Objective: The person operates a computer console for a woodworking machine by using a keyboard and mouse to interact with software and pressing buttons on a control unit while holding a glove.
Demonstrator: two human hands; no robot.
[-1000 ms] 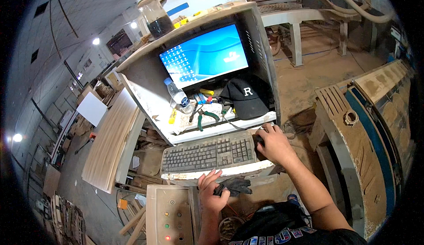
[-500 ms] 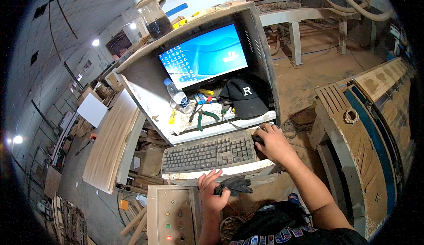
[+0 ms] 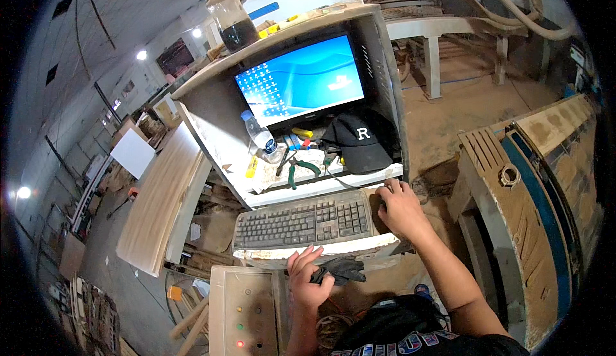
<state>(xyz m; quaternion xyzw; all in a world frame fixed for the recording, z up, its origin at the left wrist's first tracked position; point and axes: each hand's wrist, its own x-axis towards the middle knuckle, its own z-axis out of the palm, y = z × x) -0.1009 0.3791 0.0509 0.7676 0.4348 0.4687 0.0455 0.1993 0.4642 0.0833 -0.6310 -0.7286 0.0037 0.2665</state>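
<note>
My right hand (image 3: 402,210) is curled over a dark computer mouse at the right end of the keyboard shelf; the hand hides nearly all of the mouse. Left of it lies a dusty black keyboard (image 3: 301,222), untouched. In front of the shelf's near edge, my left hand (image 3: 307,280) holds a crumpled black glove (image 3: 343,270) under its thumb, its fingers stretched toward the keyboard. Behind the keyboard a lit monitor (image 3: 301,81) with a blue desktop and rows of icons stands inside a cabinet.
The cabinet holds a water bottle (image 3: 260,135), green-handled pliers (image 3: 301,171) and a black cap (image 3: 362,141). A jar of dark liquid (image 3: 231,19) stands on top. A control panel with a red light (image 3: 242,311) is at lower left, stacked boards (image 3: 160,205) farther left, a dusty machine (image 3: 513,215) at right.
My right hand has shifted slightly right, and the mouse edge that showed beside its fingers is now covered. My left hand keeps its place with the glove. The view has tilted a little.
</note>
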